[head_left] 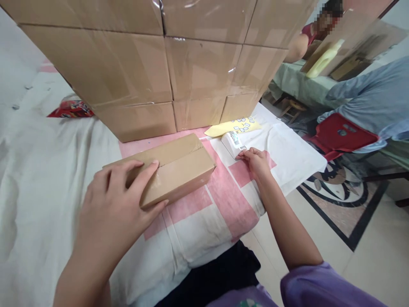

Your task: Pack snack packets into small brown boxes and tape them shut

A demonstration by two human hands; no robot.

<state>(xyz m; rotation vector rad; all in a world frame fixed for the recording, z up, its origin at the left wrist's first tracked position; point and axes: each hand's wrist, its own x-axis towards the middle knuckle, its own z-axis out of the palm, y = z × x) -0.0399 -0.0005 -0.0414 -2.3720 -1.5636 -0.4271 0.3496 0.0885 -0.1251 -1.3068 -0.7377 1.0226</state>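
A long, flat cardboard box point(179, 166) lies on the cloth-covered bed or table in front of me. My left hand point(118, 187) grips its near left end, fingers over the top and thumb along the near side. To the right of the box stands a small white tape dispenser point(230, 144). My right hand point(255, 161) is closed in a pinch at the dispenser's front end, where the tape comes off. The tape between those fingertips is too small and clear to make out well.
Stacked, taped cartons point(204, 68) rise right behind the box. A yellow patterned packet point(234, 127) lies at their foot, a red packet point(73, 109) to the left. Two other people sit at the right, near a red chair point(347, 134) and a pale yellow bottle point(325, 59).
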